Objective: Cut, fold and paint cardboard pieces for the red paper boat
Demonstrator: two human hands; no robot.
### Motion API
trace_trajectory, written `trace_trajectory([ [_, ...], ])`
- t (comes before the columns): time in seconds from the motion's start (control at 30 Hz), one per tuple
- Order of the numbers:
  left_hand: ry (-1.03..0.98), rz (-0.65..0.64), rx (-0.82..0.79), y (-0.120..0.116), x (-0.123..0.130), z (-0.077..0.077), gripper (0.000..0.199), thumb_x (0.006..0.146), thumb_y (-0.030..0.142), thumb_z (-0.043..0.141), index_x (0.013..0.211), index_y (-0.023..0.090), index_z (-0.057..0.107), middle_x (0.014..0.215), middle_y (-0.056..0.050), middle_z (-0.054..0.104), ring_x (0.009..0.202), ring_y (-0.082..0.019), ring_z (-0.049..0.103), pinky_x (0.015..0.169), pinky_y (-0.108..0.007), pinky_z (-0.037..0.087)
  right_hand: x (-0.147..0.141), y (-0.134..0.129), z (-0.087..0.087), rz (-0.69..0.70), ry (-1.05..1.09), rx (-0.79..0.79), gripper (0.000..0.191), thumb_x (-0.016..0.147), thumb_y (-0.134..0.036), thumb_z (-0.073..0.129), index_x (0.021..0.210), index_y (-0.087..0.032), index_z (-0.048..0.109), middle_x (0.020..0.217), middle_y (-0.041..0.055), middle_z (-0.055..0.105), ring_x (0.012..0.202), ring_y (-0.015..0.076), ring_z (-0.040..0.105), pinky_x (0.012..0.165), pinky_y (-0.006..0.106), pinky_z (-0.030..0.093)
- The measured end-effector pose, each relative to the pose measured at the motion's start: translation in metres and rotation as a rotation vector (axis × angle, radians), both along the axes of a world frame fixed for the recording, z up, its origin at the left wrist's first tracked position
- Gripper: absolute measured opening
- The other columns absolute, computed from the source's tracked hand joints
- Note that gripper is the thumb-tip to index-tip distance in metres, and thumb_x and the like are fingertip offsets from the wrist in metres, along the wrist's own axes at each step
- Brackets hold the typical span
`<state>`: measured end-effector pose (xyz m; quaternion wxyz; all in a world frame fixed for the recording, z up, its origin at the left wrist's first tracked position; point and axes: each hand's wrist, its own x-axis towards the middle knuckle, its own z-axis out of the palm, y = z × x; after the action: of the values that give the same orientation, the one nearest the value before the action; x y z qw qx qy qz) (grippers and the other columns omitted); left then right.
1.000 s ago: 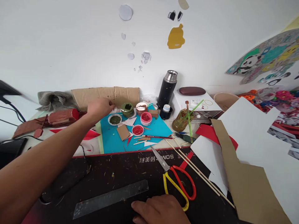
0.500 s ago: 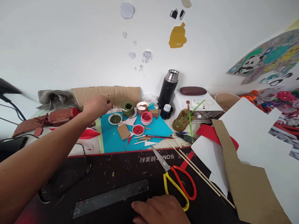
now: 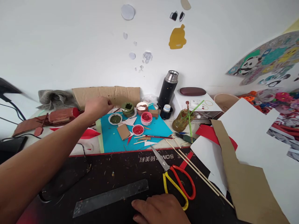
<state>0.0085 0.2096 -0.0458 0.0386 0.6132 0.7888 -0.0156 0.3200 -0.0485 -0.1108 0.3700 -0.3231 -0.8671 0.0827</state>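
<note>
My left hand (image 3: 99, 106) is stretched to the back of the table, in front of a cardboard strip (image 3: 126, 93). Its fingers are curled together; whatever they hold, if anything, is hidden. Just right of it stand an open jar of green paint (image 3: 128, 109) and a lid with green paint (image 3: 115, 119). Low in the view, my right hand (image 3: 161, 210) rests on the dark mat (image 3: 112, 177) with bent fingers, their tips partly hidden. Close by are a clear ruler (image 3: 112, 196) and scissors (image 3: 167, 169) with red and yellow handles.
Red paint pots (image 3: 146, 117) and scraps lie on a blue sheet (image 3: 109, 137). Behind stand a black thermos (image 3: 167, 88) and a murky brush jar (image 3: 181, 121). Wooden sticks (image 3: 198, 172), cut cardboard (image 3: 247, 183) and white paper (image 3: 252, 137) cover the right. Red-painted pieces (image 3: 63, 115) lie left.
My left hand has shifted very slightly to the right at the back of the table. The right hand and the things on the table look the same.
</note>
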Motion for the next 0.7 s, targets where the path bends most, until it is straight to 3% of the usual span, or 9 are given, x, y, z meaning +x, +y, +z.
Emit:
trace_trajectory([
  [0.1, -0.02, 0.02, 0.048, -0.012, 0.0, 0.011, 0.043, 0.102, 0.053, 0.056, 0.112, 0.02, 0.082, 0.097, -0.012, 0.084, 0.093, -0.032, 0.073, 0.071, -0.034, 0.043, 0.001, -0.001, -0.002, 0.006, 0.011, -0.017, 0.05, 0.126, -0.041, 0.022, 0.106, -0.025, 0.066, 0.056, -0.007, 0.067, 0.039, 0.0126, 0.062, 0.04, 0.032, 0.03],
  [0.2, -0.06, 0.009, 0.118, -0.033, -0.003, 0.024, 0.042, 0.103, 0.054, 0.053, 0.115, 0.02, 0.075, 0.103, -0.009, 0.083, 0.09, -0.027, 0.069, 0.068, -0.031, 0.038, 0.003, -0.003, -0.006, 0.032, 0.046, -0.062, 0.043, 0.124, -0.042, 0.031, 0.109, -0.025, 0.068, 0.06, -0.0058, 0.071, 0.041, 0.0139, 0.065, 0.041, 0.032, 0.033],
  [0.4, -0.133, 0.048, 0.251, -0.103, -0.006, 0.039, 0.03, 0.097, 0.052, 0.046, 0.09, 0.027, 0.06, 0.081, -0.002, 0.072, 0.074, -0.022, 0.061, 0.067, -0.031, 0.039, 0.009, -0.009, -0.004, 0.046, 0.132, -0.192, 0.032, 0.121, -0.043, 0.047, 0.112, -0.027, 0.073, 0.074, -0.0047, 0.082, 0.052, 0.0147, 0.075, 0.052, 0.027, 0.047],
  [0.47, -0.23, 0.053, 0.309, -0.134, -0.005, 0.038, 0.036, 0.091, 0.061, 0.044, 0.082, 0.029, 0.057, 0.075, 0.0, 0.069, 0.071, -0.023, 0.062, 0.066, -0.031, 0.041, 0.011, -0.011, -0.001, 0.051, 0.16, -0.253, 0.031, 0.12, -0.044, 0.05, 0.114, -0.028, 0.076, 0.082, -0.0041, 0.086, 0.061, 0.0149, 0.08, 0.062, 0.024, 0.054],
  [0.57, -0.33, 0.062, 0.27, -0.178, -0.003, 0.03, 0.046, 0.087, 0.073, 0.038, 0.073, 0.032, 0.054, 0.062, 0.001, 0.062, 0.061, -0.024, 0.059, 0.062, -0.034, 0.044, 0.013, -0.012, 0.003, 0.053, 0.177, -0.352, 0.033, 0.119, -0.047, 0.052, 0.113, -0.029, 0.08, 0.09, -0.0017, 0.088, 0.074, 0.0162, 0.084, 0.072, 0.022, 0.058],
  [0.7, -0.483, 0.06, 0.242, -0.218, -0.005, 0.007, 0.05, 0.084, 0.076, 0.042, 0.07, 0.033, 0.064, 0.062, -0.001, 0.066, 0.064, -0.029, 0.065, 0.063, -0.037, 0.051, 0.013, -0.008, 0.007, 0.036, 0.18, -0.496, 0.038, 0.116, -0.049, 0.055, 0.105, -0.025, 0.083, 0.068, -0.0014, 0.08, 0.062, 0.0152, 0.078, 0.071, 0.021, 0.058],
])
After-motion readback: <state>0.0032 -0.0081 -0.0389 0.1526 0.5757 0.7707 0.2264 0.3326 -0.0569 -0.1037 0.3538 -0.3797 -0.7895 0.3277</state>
